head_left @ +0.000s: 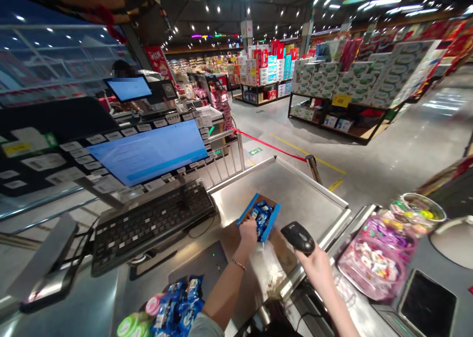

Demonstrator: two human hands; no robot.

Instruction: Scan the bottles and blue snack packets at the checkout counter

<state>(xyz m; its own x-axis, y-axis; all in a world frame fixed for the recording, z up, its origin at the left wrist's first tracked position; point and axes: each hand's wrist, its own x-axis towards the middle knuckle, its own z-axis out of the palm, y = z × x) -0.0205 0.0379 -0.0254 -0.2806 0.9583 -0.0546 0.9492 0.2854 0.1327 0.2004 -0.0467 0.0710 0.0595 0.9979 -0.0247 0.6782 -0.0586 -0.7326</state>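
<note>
On the steel counter stands a small open blue box (274,222) with blue wrapped packets (263,214) inside. My left hand (248,230) is closed at the box's near left edge; its fingertips are partly hidden, so whether it grips the box or a packet is unclear. A black barcode scanner (297,235) is gripped in my right hand (314,263), its head pointing toward the box. Below my left forearm lie more blue packets (179,305), beside green-lidded containers (133,324) and a pink-lidded one (153,305).
A black keyboard (155,219) and a monitor (151,152) edged with barcode labels stand left. To the right are pink trays of sweets (375,263) and a phone (426,305). A red barrier strap (271,144) runs behind the counter (295,189). Another person (124,70) is behind a far monitor.
</note>
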